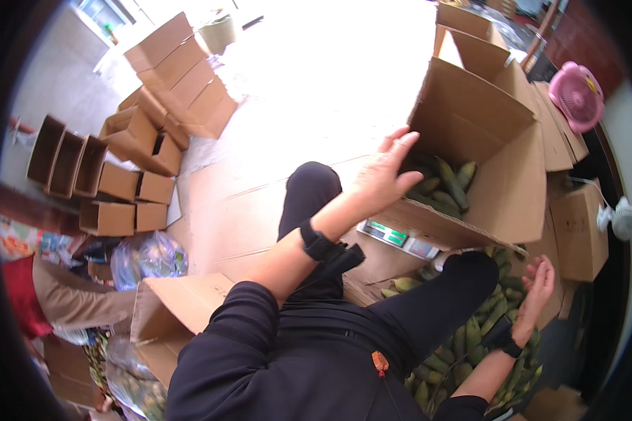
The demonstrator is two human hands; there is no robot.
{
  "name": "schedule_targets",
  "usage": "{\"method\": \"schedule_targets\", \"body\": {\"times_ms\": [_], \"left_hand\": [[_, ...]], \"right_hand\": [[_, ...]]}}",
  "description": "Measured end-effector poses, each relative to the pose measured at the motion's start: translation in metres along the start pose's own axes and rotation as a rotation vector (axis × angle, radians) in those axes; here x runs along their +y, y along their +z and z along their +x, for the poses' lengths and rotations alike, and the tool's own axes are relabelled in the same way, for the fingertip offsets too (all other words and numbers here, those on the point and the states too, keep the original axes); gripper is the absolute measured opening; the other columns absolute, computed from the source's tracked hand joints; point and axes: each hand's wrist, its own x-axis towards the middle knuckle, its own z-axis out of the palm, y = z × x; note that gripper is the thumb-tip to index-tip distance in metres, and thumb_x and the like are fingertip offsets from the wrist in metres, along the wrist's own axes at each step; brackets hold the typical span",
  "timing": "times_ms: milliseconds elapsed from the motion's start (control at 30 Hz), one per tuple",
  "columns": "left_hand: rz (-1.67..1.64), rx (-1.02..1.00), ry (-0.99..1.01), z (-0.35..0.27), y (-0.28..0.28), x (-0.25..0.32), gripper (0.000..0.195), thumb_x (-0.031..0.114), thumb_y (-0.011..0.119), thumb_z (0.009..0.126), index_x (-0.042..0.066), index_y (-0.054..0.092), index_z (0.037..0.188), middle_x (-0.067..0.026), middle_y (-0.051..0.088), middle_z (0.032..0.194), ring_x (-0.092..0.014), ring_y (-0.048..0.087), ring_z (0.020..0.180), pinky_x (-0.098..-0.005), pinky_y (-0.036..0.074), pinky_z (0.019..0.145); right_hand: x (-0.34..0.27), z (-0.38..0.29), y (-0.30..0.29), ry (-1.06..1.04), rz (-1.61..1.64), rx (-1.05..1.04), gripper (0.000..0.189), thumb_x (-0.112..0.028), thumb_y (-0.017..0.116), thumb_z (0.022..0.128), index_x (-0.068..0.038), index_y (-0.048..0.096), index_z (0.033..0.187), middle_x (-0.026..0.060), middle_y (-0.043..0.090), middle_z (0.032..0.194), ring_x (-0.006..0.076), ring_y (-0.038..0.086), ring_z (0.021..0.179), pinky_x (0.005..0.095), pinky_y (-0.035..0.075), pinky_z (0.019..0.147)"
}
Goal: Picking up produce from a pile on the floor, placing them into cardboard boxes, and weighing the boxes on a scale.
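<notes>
My left hand (pixel 382 176) is raised beside the left edge of an upright, open cardboard box (pixel 511 184). Its thumb stands apart from the fingers and nothing is in its grasp; whether it touches the box edge I cannot tell. Several long green fruits (pixel 450 184) lie in the bottom of that box. Under the box's near side shows a scale with a lit green digital display (pixel 389 233). To the right of my knee, my right hand (pixel 538 289) hovers over a heap of green fruits (pixel 471 337), palm turned up, fingers slightly bent and holding nothing visible.
More open cardboard boxes (pixel 142 137) are stacked at left. A pink fan (pixel 578 97) and a small white fan (pixel 619 218) stand at right. At lower left, another person (pixel 79 294) is near filled plastic bags (pixel 152 258). A box (pixel 171 316) stands by my left elbow.
</notes>
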Motion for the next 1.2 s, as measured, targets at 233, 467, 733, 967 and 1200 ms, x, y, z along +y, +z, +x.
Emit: {"method": "schedule_targets", "body": {"times_ms": [233,467,733,967,1200], "left_hand": [[0.048,-0.080,-0.026,-0.007,-0.003,-0.010,0.062,0.019,0.059,0.086,0.002,0.034,0.140,-0.0192,0.021,0.150,-0.036,0.025,0.137,-0.0390,0.027,0.111],[0.111,-0.044,-0.175,0.017,-0.020,0.004,0.062,0.026,0.061,0.084,-0.002,0.038,0.135,-0.0226,0.042,0.137,-0.038,0.044,0.124,-0.0413,0.037,0.102],[0.361,-0.402,-0.551,0.105,-0.030,-0.011,0.039,0.030,0.060,0.084,0.001,0.063,0.110,-0.0197,0.063,0.113,-0.034,0.061,0.107,-0.0433,0.047,0.088],[0.314,-0.433,-0.570,0.134,-0.057,-0.077,0.029,0.024,0.055,0.081,0.002,0.070,0.091,-0.0120,0.070,0.076,-0.024,0.069,0.067,-0.0358,0.055,0.067],[0.309,-0.342,-0.572,0.157,-0.118,-0.129,0.030,0.024,0.055,0.079,-0.003,0.067,0.082,-0.0164,0.066,0.064,-0.026,0.068,0.064,-0.0343,0.055,0.061]], "right_hand": [[-0.038,0.060,0.059,-0.137,-0.167,-0.244,0.040,-0.028,0.054,0.094,-0.004,0.051,0.125,0.0043,0.062,0.107,0.0074,0.055,0.077,0.0197,0.043,0.058],[-0.060,0.088,0.059,-0.115,-0.546,-0.357,0.026,-0.024,0.060,0.085,0.000,0.061,0.096,0.0033,0.061,0.073,0.0096,0.053,0.054,0.0249,0.042,0.042],[-0.062,0.136,0.070,-0.117,-0.834,-0.435,0.030,-0.024,0.061,0.082,0.006,0.067,0.085,0.0088,0.064,0.067,0.0176,0.061,0.059,0.0348,0.047,0.054],[-0.102,0.117,0.112,-0.074,-0.515,-0.545,0.025,-0.013,0.058,0.083,0.008,0.067,0.091,0.0075,0.067,0.076,0.0140,0.062,0.070,0.0314,0.049,0.063],[-0.174,0.130,0.181,-0.092,-0.366,-0.638,0.014,-0.006,0.059,0.078,0.006,0.066,0.078,0.0039,0.063,0.069,0.0108,0.058,0.056,0.0252,0.045,0.051]]}}
